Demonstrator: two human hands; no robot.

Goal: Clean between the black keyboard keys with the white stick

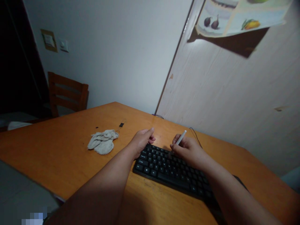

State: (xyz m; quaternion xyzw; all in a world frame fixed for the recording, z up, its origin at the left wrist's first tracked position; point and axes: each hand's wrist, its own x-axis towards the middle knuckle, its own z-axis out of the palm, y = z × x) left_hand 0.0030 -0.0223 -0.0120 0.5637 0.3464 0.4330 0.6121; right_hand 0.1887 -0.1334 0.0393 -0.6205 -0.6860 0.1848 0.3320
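Observation:
A black keyboard (164, 175) lies at a slant on the wooden table. My right hand (187, 150) is closed around a slim white stick-like tool (181, 137), its lower end down at the keys; the tip is dark and blurred. At the keyboard's upper left corner rests my left hand (142, 140), its fingers curled in and the thumb along the top. Whether those fingers grip the keyboard's edge is hidden. My right forearm covers the keyboard's right part.
A crumpled grey cloth (103, 142) lies left of the keyboard on the table (58, 150), with a small black piece (121, 125) behind it. Thin black cables (195, 136) run near the wall. A wooden chair (67, 93) stands at the back left.

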